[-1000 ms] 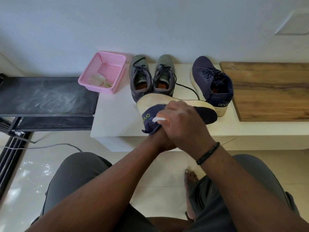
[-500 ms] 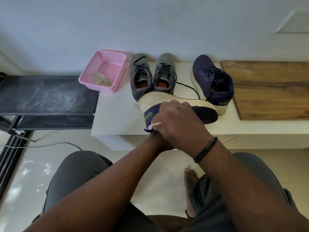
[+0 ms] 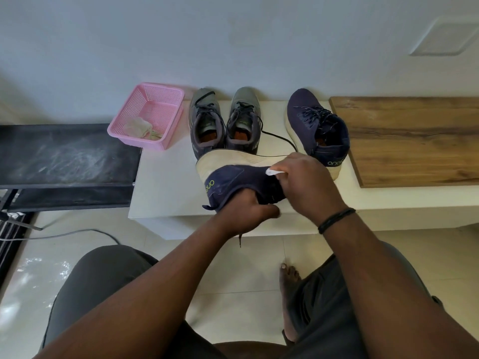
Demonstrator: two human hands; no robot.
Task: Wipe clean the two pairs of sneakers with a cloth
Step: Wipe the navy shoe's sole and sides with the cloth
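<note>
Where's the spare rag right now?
In the pink basket, at its near corner: the crumpled rag lies left of the grey sneakers.

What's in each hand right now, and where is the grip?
Left hand holds the navy sneaker by its collar opening, sole turned up. Right hand pinches a small white cloth against the shoe's side.

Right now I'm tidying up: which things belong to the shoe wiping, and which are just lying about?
In use: held navy sneaker, left hand, right hand, white cloth, other navy sneaker, grey pair.

Lying about: pink basket, wooden board, black shelf.
</note>
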